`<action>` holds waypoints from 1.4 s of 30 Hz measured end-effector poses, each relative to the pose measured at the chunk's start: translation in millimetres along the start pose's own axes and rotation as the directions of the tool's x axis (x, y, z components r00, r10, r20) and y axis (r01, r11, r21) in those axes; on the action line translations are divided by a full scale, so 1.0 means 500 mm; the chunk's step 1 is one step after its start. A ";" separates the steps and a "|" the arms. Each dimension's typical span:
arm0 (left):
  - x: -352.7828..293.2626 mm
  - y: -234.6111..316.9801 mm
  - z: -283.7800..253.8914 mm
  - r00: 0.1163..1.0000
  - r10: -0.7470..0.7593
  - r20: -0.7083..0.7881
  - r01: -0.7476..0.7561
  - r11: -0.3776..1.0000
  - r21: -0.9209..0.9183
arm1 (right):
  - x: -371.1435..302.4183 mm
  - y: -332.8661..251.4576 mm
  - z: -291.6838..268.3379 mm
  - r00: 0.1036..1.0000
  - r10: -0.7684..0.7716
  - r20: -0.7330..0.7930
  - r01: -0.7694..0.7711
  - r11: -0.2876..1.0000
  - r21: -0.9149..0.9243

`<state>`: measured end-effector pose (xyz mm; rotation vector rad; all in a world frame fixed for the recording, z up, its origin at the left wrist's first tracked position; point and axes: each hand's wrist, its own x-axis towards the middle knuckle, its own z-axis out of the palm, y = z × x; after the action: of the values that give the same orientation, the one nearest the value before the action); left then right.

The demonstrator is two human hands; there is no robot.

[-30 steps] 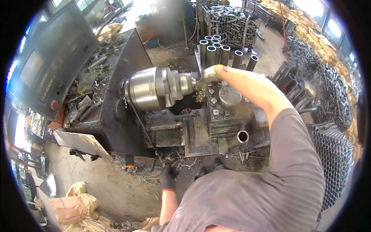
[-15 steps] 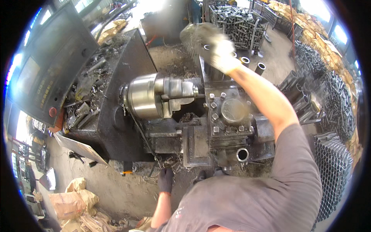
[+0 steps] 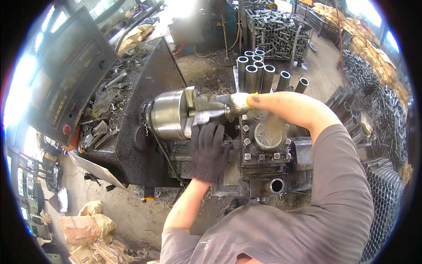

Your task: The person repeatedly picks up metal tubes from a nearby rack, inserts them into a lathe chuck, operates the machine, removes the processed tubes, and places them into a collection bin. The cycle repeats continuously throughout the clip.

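Note:
My left hand (image 3: pixel 208 149), in a dark knit glove, reaches up to the lathe's chuck (image 3: pixel 168 115). Its fingers are stretched out and touch or lie just in front of a bright jaw (image 3: pixel 204 118); the fingertips overlap the jaw's lower edge. Beside the free end of the jaws is my right hand (image 3: pixel 238 104), in a pale glove with a yellow cuff. It looks closed round something at the chuck's centre line, but the fingers are mostly hidden and I cannot make out what they hold. Just below that hand stands the square tool post (image 3: pixel 267 136) with its bolts.
Several upright steel tubes (image 3: pixel 250 77) stand behind the tool post. One short tube (image 3: pixel 276 185) sits at the near side of the carriage. Metal scraps cover the headstock top (image 3: pixel 110 97). Stacked tubes (image 3: pixel 384 193) lie at right; paper sacks (image 3: pixel 83 229) rest on the floor at left.
My right hand has come down from above the upright tubes to the chuck's jaws. My left hand has risen from beside the machine's near edge to the jaws.

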<state>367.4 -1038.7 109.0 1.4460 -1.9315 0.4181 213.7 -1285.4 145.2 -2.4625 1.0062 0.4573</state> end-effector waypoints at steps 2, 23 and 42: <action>0.058 -0.012 0.048 0.996 0.085 0.014 -0.086 0.995 0.053 | 0.014 0.034 -0.018 0.975 -0.138 0.172 0.102 0.974 0.204; 0.186 -0.065 0.179 0.981 0.133 0.139 -0.155 0.975 0.158 | 0.031 0.243 0.082 0.886 -0.408 0.219 0.342 0.896 0.285; -0.064 0.056 -0.091 0.990 0.140 0.015 -0.105 0.802 -0.588 | -0.585 0.044 0.064 0.826 0.029 -0.563 0.144 0.955 0.260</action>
<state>361.0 -978.6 123.8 0.9330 -1.9657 -0.1721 -5.7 -1115.1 244.7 -2.3786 1.1108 -0.4542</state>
